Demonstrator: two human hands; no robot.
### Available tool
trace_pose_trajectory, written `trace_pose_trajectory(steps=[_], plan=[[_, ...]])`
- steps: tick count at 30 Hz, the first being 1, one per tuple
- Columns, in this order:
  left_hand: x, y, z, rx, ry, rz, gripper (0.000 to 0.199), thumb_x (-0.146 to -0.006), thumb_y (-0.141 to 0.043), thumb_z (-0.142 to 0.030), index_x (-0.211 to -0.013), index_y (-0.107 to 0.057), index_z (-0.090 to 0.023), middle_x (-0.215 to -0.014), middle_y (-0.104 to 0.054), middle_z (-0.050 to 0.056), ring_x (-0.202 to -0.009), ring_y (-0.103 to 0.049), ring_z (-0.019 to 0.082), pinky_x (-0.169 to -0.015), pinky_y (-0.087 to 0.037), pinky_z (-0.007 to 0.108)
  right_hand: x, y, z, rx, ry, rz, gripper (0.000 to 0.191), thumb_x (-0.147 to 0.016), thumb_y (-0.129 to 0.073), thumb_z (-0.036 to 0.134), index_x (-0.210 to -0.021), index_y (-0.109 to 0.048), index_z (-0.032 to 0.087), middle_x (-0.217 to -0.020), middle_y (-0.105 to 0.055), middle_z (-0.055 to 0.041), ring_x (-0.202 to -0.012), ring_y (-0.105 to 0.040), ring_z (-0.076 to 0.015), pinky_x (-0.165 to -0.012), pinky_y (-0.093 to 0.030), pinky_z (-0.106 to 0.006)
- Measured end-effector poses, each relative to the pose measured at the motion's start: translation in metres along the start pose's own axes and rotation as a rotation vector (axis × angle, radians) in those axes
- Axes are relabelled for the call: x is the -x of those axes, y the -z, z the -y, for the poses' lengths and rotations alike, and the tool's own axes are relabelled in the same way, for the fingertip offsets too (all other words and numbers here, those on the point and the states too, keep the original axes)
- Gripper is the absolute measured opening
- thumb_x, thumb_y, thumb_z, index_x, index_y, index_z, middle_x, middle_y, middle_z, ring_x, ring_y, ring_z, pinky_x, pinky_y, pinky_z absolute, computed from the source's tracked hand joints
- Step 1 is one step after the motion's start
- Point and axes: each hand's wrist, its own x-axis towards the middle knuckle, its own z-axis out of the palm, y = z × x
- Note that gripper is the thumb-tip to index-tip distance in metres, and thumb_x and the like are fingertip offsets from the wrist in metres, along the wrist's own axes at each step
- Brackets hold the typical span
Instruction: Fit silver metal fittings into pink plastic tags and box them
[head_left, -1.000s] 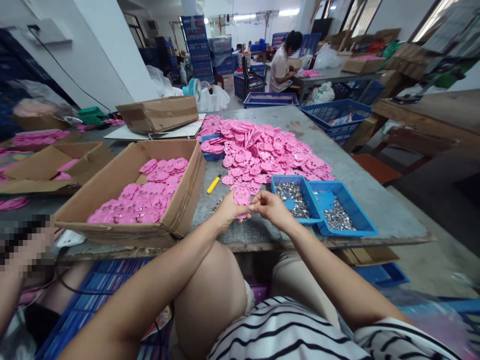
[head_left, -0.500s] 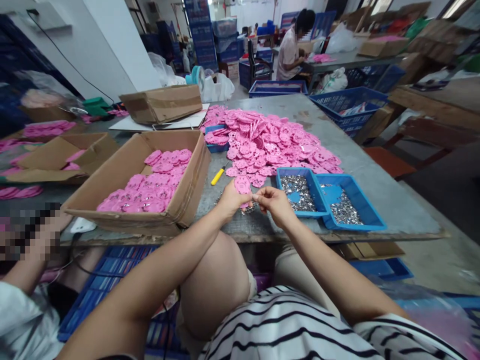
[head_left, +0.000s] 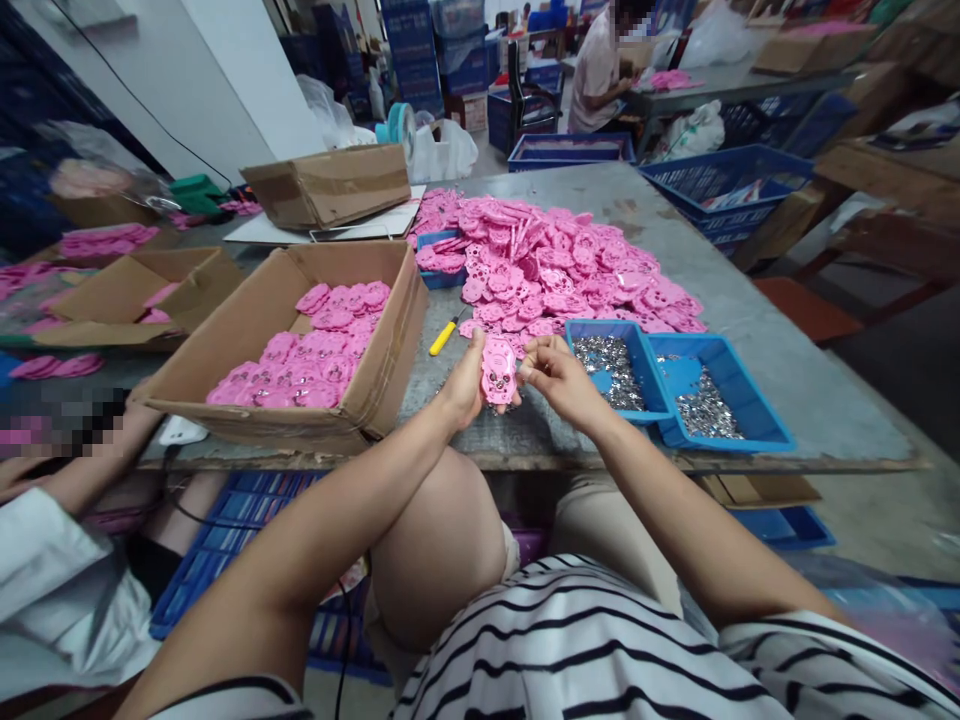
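My left hand (head_left: 466, 385) grips a flat pink plastic piece (head_left: 498, 370), tilted up so its face shows, with small shiny metal bits near its lower part. Close to the piece's right edge, my right hand (head_left: 553, 378) has thumb and fingers pinched together; whatever is between them is too small to name. Just behind my hands rises a big heap of similar pink pieces (head_left: 555, 265). To the right sit two blue trays, the nearer tray (head_left: 664, 412) and the farther right tray (head_left: 784, 440), both holding small metal parts (head_left: 705, 405).
A cardboard box (head_left: 394, 385) with rows of pink pieces stands left of my hands. A yellow-handled tool (head_left: 442, 338) lies beside it. Another person's arm (head_left: 90, 460) is at far left; a seated person (head_left: 596, 75) works at a table behind. Blue crates (head_left: 724, 205) stand beyond the table.
The pink piece has turned to show its face with metal bits on it. My right hand has moved slightly away from its lower edge, and the camera view has shifted.
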Motion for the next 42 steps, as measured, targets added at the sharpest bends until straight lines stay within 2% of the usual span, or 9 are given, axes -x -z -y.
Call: trace_pose_trajectory(steps=[2, 6, 10, 16, 27, 32, 38, 42], plan=[[0.001, -0.002, -0.001, -0.009, 0.006, 0.029, 0.066, -0.094, -0.009, -0.061, -0.108, -0.056, -0.015, -0.063, -0.065, 0.007, -0.054, -0.066, 0.016, -0.041, -0.043, 0.020, -0.002, 0.004, 0.003, 0.083, 0.014, 0.074, 0.013, -0.077, -0.058, 0.023, -0.065, -0.059, 0.019, -0.109, -0.054, -0.0087, -0.111, -0.048, -0.0245, -0.099, -0.037, -0.043], [0.004, -0.004, 0.000, -0.040, -0.001, 0.086, 0.072, -0.086, -0.020, -0.073, -0.109, -0.057, -0.016, -0.063, -0.064, 0.007, -0.056, -0.066, 0.018, -0.038, -0.038, 0.019, -0.005, 0.011, 0.008, 0.216, 0.077, 0.196, 0.013, -0.080, -0.057, 0.023, -0.067, -0.057, 0.019, -0.126, -0.051, -0.0099, -0.123, -0.042, -0.0273, -0.106, -0.030, -0.048], [0.004, -0.003, 0.001, -0.072, 0.006, 0.118, 0.076, -0.086, -0.015, -0.075, -0.110, -0.057, -0.015, -0.062, -0.063, 0.007, -0.052, -0.064, 0.018, -0.032, -0.030, 0.019, -0.008, 0.014, 0.011, 0.293, 0.144, 0.284, 0.017, -0.083, -0.054, 0.023, -0.067, -0.055, 0.019, -0.132, -0.050, -0.0103, -0.126, -0.040, -0.0286, -0.108, -0.027, -0.052], [0.003, 0.000, 0.002, -0.108, 0.026, 0.154, 0.081, -0.085, -0.007, -0.074, -0.111, -0.055, -0.013, -0.061, -0.063, 0.006, -0.045, -0.061, 0.016, -0.030, -0.030, 0.018, -0.011, 0.017, 0.013, 0.368, 0.158, 0.381, 0.024, -0.087, -0.051, 0.026, -0.065, -0.056, 0.018, -0.139, -0.047, -0.0124, -0.129, -0.038, -0.0313, -0.109, -0.025, -0.055], [0.003, -0.002, 0.002, -0.109, 0.038, 0.161, 0.082, -0.083, -0.012, -0.077, -0.104, -0.057, -0.012, -0.059, -0.062, 0.006, -0.045, -0.061, 0.016, -0.029, -0.030, 0.018, -0.015, 0.017, 0.013, 0.404, 0.170, 0.442, 0.027, -0.087, -0.052, 0.027, -0.063, -0.057, 0.018, -0.136, -0.049, -0.0115, -0.125, -0.040, -0.0309, -0.108, -0.028, -0.055], [0.004, -0.003, 0.001, -0.095, 0.047, 0.167, 0.077, -0.082, -0.020, -0.079, -0.100, -0.058, -0.014, -0.056, -0.061, 0.005, -0.045, -0.062, 0.016, -0.029, -0.029, 0.016, -0.019, 0.017, 0.010, 0.381, 0.188, 0.457, 0.028, -0.085, -0.056, 0.028, -0.059, -0.059, 0.019, -0.130, -0.054, -0.0103, -0.121, -0.043, -0.0312, -0.107, -0.030, -0.055], [0.005, -0.002, 0.001, -0.137, 0.058, 0.192, 0.080, -0.082, -0.017, -0.078, -0.112, -0.055, -0.015, -0.061, -0.065, 0.007, -0.048, -0.063, 0.017, -0.029, -0.030, 0.018, -0.022, 0.017, 0.007, 0.307, 0.195, 0.455, 0.026, -0.083, -0.060, 0.029, -0.058, -0.061, 0.019, -0.121, -0.059, -0.0092, -0.115, -0.047, -0.0287, -0.105, -0.034, -0.051], [0.006, -0.001, 0.001, -0.153, 0.072, 0.227, 0.083, -0.081, -0.016, -0.080, -0.117, -0.053, -0.016, -0.066, -0.068, 0.009, -0.051, -0.064, 0.018, -0.030, -0.032, 0.019, -0.020, 0.018, 0.012, 0.231, 0.154, 0.445, 0.030, -0.082, -0.061, 0.035, -0.057, -0.060, 0.019, -0.108, -0.063, -0.0094, -0.112, -0.051, -0.0273, -0.104, -0.034, -0.048]])
